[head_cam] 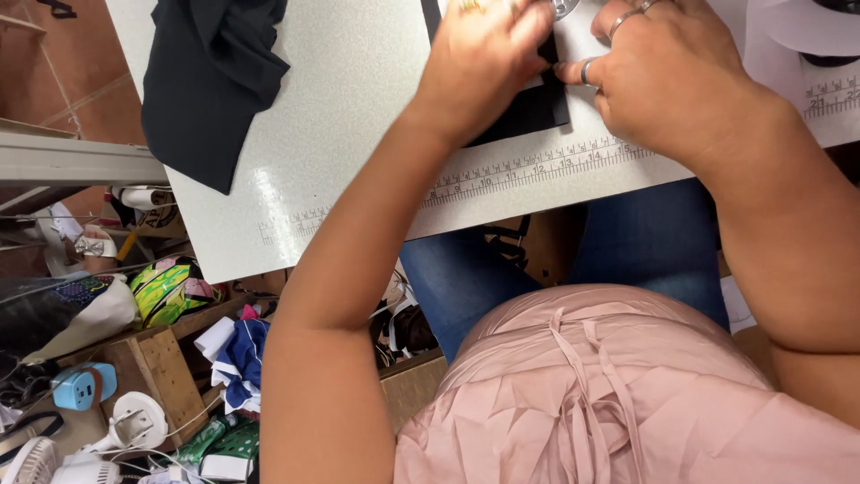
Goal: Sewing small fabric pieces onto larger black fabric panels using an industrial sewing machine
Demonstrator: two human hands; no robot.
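Note:
My left hand (488,54) and my right hand (667,67) meet at the top of the head view over a small piece of black fabric (536,112) lying on the grey speckled table (358,99). Both hands pinch the fabric's upper edge with their fingertips, close to a round metal part at the frame's top. Rings show on the right hand's fingers. A printed ruler strip (528,170) runs along the table's near edge below the fabric.
A larger dark cloth (210,76) hangs over the table's left part. Below the table on the left stand a wooden crate (166,372), coloured fabric scraps (170,291), a blue plug device (81,387) and white items. My blue-jeaned legs (627,251) sit under the table.

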